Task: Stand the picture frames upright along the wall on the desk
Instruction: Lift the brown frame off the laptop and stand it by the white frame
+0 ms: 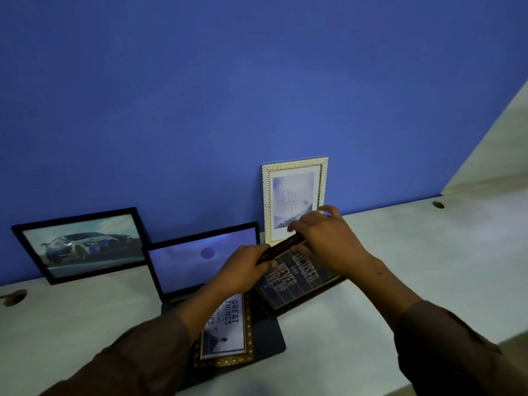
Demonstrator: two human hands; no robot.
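A white-framed picture (295, 195) stands upright against the blue wall (228, 95). A black-framed car photo (83, 245) leans on the wall at the left. My left hand (243, 271) and my right hand (323, 238) both grip the far edge of a dark red-brown frame (297, 287) with white lettering, tilted up off the desk (414, 267). A gold-trimmed frame (228, 330) reading "GREAT THINGS" lies flat on the laptop's base, partly under my left forearm.
An open laptop (200, 261) sits between the car photo and the white frame, screen lit. Cable holes show in the desk at far left (14, 297) and far right (438, 204). A pale side panel (491, 155) rises at the right.
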